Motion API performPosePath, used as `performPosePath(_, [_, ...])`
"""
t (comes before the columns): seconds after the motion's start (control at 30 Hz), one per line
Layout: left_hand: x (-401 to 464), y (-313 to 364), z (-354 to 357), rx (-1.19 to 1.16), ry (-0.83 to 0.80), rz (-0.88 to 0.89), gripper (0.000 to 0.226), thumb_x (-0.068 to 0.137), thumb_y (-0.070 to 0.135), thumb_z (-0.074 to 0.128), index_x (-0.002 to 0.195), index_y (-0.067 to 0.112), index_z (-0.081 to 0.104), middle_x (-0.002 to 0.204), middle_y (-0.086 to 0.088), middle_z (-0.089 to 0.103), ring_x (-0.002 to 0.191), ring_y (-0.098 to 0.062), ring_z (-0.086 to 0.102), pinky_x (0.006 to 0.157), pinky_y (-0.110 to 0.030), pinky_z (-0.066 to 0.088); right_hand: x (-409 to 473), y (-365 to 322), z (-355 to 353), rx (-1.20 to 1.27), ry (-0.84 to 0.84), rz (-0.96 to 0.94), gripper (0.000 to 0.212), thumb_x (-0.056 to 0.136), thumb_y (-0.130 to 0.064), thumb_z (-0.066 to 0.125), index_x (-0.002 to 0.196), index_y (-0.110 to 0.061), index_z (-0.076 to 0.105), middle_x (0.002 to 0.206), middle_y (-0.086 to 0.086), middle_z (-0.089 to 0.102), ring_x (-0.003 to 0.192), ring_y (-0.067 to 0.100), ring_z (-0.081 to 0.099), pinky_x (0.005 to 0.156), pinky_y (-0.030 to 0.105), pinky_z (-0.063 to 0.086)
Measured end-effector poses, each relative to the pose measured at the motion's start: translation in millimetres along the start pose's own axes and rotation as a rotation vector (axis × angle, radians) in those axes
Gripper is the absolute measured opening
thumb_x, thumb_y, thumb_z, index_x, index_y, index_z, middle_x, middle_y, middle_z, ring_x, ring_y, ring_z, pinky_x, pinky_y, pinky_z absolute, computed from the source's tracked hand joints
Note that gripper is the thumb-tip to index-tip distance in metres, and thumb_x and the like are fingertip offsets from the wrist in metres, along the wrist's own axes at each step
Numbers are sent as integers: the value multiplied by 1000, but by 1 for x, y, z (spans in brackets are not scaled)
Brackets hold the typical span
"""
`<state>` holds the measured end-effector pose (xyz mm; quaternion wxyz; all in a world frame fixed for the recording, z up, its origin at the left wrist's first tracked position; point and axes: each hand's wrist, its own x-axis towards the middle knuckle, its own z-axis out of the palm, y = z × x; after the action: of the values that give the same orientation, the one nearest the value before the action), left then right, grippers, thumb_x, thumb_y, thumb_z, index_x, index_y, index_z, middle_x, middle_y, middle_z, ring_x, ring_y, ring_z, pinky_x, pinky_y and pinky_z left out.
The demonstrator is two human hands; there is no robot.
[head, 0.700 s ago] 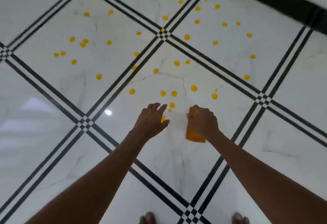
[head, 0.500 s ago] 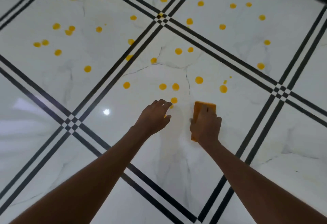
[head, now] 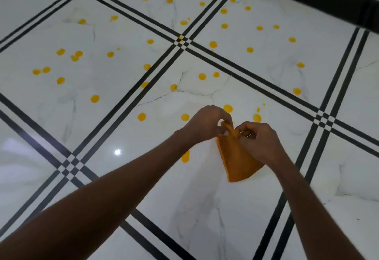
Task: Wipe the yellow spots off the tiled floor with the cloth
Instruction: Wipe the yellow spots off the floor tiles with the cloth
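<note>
Above the white tiled floor (head: 205, 208), both hands are pinching the orange cloth (head: 238, 163), left hand (head: 207, 125) and right hand (head: 259, 142) gripping its top edge; earlier it was lying flat. Yellow spots (head: 185, 156) are lying nearby, bare tile below.

I hold the orange cloth (head: 238, 157) by its bunched top edge, hanging folded over the white tiled floor (head: 205, 208); yellow spots (head: 202, 76) dot the tiles toward the far edge.

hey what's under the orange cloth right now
The orange cloth hangs pinched between the left hand and right hand, above the tiled floor. The tile around it looks bare white; any spots directly behind the cloth are covered.
</note>
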<state>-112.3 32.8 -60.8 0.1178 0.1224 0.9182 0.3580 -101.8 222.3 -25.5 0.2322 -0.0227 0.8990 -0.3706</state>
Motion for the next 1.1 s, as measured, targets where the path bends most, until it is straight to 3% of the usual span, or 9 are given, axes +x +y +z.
performPosePath(0.07, [3,9,-17,-76,101,4,13,78,21,81,91,19,80,88,7,75,86,-9,66,86,-43,54,2,-15,-26,-24,21,-62,27,88,-10,68,78,-35,70,78,-6,70,73,6,62,66,21,44])
performPosePath(0.27, [-11,37,-37,-178,324,49,13,83,25,79,95,29,80,89,14,77,88,-8,69,85,-32,56,-3,-37,-66,-27,54,-230,25,84,-4,72,82,-29,76,82,2,75,77,18,70,71,31,59])
performPosePath(0.37, [-30,23,-12,-75,240,20,18,85,22,77,102,29,79,96,8,78,85,-12,69,82,-31,54,-7,-8,-40,-122,30,-126,24,84,-7,69,84,-31,73,84,0,76,80,22,71,79,34,59])
performPosePath(0.47, [-50,-14,20,124,-37,-85,28,90,17,65,115,26,74,116,6,74,105,-18,65,93,-38,51,-11,31,15,-207,127,-37,20,89,-13,58,96,-20,75,92,7,77,90,33,71,81,37,54])
performPosePath(0.53, [-57,-37,26,219,-103,-147,32,93,19,60,123,26,69,122,4,70,115,-20,60,98,-38,47,-5,55,58,-350,219,-91,35,94,-24,49,119,-12,70,118,16,73,112,39,67,96,45,51])
performPosePath(0.67, [-52,-73,12,369,-16,-197,48,93,23,61,140,15,55,139,-9,59,127,-32,52,104,-43,42,31,91,113,-747,114,-230,75,100,-52,25,165,-15,17,171,20,15,158,41,14,124,63,18])
performPosePath(0.9, [-61,-124,0,568,35,-294,57,97,16,56,150,1,40,155,-24,38,141,-42,39,108,-56,42,-35,104,140,-651,296,-100,79,97,-57,38,165,-23,16,172,17,11,158,44,11,123,69,9])
performPosePath(1.0, [-69,-136,4,555,49,-251,58,97,13,55,152,3,38,158,-22,36,144,-40,38,110,-53,42,-80,102,174,-635,180,-309,81,95,-59,43,165,-27,16,173,13,9,159,41,7,123,70,10])
performPosePath(1.1, [-67,-143,4,527,63,-249,58,101,19,51,155,9,35,162,-16,31,149,-34,31,115,-49,35,-5,113,140,-695,153,-520,71,100,-53,38,164,-31,18,173,8,12,159,37,12,119,70,21])
